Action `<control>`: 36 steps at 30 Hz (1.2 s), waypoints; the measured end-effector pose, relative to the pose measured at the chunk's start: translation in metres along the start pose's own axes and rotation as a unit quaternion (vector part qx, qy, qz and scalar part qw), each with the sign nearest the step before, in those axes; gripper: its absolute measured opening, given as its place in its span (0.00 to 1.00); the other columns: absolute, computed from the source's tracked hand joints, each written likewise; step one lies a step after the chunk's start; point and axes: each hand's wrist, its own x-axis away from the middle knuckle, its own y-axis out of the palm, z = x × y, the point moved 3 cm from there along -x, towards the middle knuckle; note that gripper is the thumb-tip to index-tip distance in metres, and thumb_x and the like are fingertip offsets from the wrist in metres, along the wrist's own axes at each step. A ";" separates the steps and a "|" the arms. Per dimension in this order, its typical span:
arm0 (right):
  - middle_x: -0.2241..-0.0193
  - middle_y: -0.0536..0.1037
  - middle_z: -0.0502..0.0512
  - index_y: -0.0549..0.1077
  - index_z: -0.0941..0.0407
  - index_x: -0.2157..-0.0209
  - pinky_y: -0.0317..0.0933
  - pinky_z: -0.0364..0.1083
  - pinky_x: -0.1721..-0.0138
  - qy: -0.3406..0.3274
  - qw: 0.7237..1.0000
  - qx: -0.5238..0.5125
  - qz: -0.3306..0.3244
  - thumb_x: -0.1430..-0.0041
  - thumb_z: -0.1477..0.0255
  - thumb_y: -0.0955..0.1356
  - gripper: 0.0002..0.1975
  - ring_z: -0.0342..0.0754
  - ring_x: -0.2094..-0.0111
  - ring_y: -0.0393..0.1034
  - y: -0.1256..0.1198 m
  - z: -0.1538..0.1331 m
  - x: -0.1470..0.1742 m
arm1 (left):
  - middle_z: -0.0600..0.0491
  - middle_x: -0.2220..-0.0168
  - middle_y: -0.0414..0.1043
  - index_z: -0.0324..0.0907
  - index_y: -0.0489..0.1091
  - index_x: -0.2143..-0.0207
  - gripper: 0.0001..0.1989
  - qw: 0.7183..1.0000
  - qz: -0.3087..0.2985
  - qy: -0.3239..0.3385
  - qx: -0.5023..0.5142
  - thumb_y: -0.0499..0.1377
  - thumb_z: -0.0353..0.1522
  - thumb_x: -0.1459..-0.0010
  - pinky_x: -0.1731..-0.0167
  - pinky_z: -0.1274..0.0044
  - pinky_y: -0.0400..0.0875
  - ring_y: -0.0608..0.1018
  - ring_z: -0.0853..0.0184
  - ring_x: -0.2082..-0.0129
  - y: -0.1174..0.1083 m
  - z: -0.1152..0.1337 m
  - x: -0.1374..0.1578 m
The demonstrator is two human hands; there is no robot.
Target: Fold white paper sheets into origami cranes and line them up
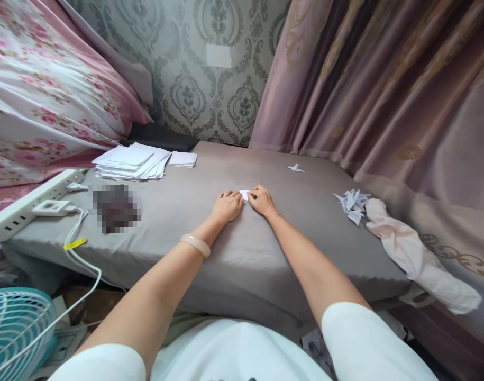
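Observation:
A small piece of white paper (244, 194) lies on the grey cloth between my two hands. My left hand (228, 205) rests palm down at its left edge, fingers stretched out and the tips touching the paper. At the right edge, my right hand (261, 200) is closed, with thumb and fingers pinching the paper. Both hands partly cover the sheet, so its full outline is hidden. Farther off to the right sits a small folded white paper shape (295, 168).
Stacked white sheets (133, 161) and a smaller paper pile (182, 159) stand back left. A power strip (35, 203) with cables lies at the left edge, above a teal fan (19, 333). Folded paper pieces (353, 205) are heaped at right beside a pale cloth (420, 254).

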 end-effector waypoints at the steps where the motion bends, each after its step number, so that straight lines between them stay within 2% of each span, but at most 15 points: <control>1: 0.66 0.72 0.57 0.80 0.59 0.64 0.59 0.43 0.56 -0.002 1.000 0.000 0.002 0.41 0.73 0.64 0.12 0.45 0.63 0.66 0.000 0.000 0.000 | 0.44 0.40 0.63 0.39 0.65 0.46 0.21 1.000 0.001 -0.006 -0.003 0.42 0.38 0.33 0.44 0.62 0.56 0.62 0.54 0.40 0.000 0.000 0.000; 4: 0.67 0.72 0.57 0.80 0.59 0.64 0.59 0.43 0.56 -0.006 1.000 0.001 0.010 0.41 0.73 0.64 0.12 0.45 0.64 0.66 0.002 0.002 -0.001 | 0.41 0.40 0.61 0.35 0.62 0.43 0.23 1.000 0.002 -0.028 -0.013 0.43 0.38 0.34 0.44 0.63 0.57 0.61 0.52 0.40 0.002 -0.001 -0.002; 8: 0.67 0.73 0.56 0.80 0.57 0.65 0.60 0.44 0.56 -0.006 1.000 -0.001 0.020 0.42 0.74 0.65 0.11 0.45 0.65 0.67 0.004 0.005 -0.001 | 0.41 0.38 0.59 0.35 0.59 0.41 0.24 0.999 -0.003 -0.043 -0.026 0.44 0.38 0.34 0.44 0.63 0.57 0.61 0.51 0.39 0.006 -0.002 -0.004; 13: 0.67 0.73 0.56 0.80 0.57 0.64 0.61 0.44 0.56 -0.010 1.000 -0.013 0.026 0.42 0.74 0.65 0.11 0.46 0.65 0.68 0.004 0.007 0.000 | 0.41 0.40 0.62 0.35 0.62 0.43 0.23 0.999 0.001 -0.041 -0.029 0.44 0.38 0.34 0.45 0.63 0.58 0.62 0.51 0.40 0.003 -0.003 -0.003; 16: 0.67 0.73 0.56 0.80 0.57 0.65 0.61 0.45 0.56 -0.010 0.999 -0.024 0.025 0.41 0.73 0.64 0.11 0.46 0.64 0.68 0.004 0.007 0.000 | 0.43 0.42 0.65 0.37 0.63 0.44 0.21 0.999 0.001 -0.036 -0.021 0.46 0.37 0.35 0.45 0.66 0.60 0.64 0.55 0.42 0.000 -0.003 -0.001; 20: 0.66 0.73 0.56 0.79 0.56 0.63 0.62 0.45 0.56 -0.004 0.999 -0.045 0.018 0.41 0.73 0.64 0.12 0.46 0.64 0.68 0.004 0.010 0.000 | 0.49 0.39 0.62 0.44 0.64 0.44 0.19 0.999 -0.008 -0.027 -0.028 0.46 0.36 0.34 0.46 0.63 0.59 0.63 0.53 0.41 0.000 -0.003 -0.001; 24: 0.64 0.73 0.56 0.78 0.57 0.62 0.63 0.47 0.56 0.010 0.997 -0.073 0.009 0.43 0.74 0.64 0.12 0.46 0.64 0.68 0.005 0.014 0.000 | 0.49 0.39 0.62 0.44 0.65 0.46 0.18 0.998 -0.032 0.012 -0.047 0.45 0.35 0.33 0.48 0.62 0.61 0.63 0.53 0.41 0.000 -0.003 -0.005; 28: 0.63 0.73 0.56 0.74 0.57 0.55 0.65 0.47 0.57 0.021 0.995 -0.100 -0.002 0.46 0.75 0.65 0.16 0.46 0.64 0.69 0.005 0.018 -0.001 | 0.49 0.43 0.68 0.43 0.69 0.51 0.16 0.996 -0.053 0.041 -0.053 0.46 0.36 0.33 0.55 0.67 0.65 0.68 0.56 0.46 -0.010 -0.004 -0.012; 32: 0.61 0.73 0.57 0.72 0.56 0.52 0.64 0.49 0.54 0.025 0.993 -0.115 -0.012 0.47 0.74 0.65 0.19 0.48 0.62 0.69 0.005 0.019 -0.001 | 0.47 0.53 0.74 0.41 0.72 0.59 0.14 0.997 -0.052 0.008 -0.049 0.48 0.35 0.34 0.61 0.70 0.65 0.71 0.58 0.53 -0.016 0.000 -0.022; 36: 0.59 0.73 0.58 0.71 0.55 0.52 0.63 0.52 0.52 0.040 0.991 -0.127 -0.023 0.48 0.69 0.68 0.20 0.50 0.59 0.68 0.003 0.017 0.001 | 0.46 0.60 0.75 0.39 0.72 0.64 0.12 0.997 -0.049 -0.009 -0.054 0.49 0.32 0.36 0.62 0.72 0.65 0.72 0.60 0.59 -0.012 0.001 -0.035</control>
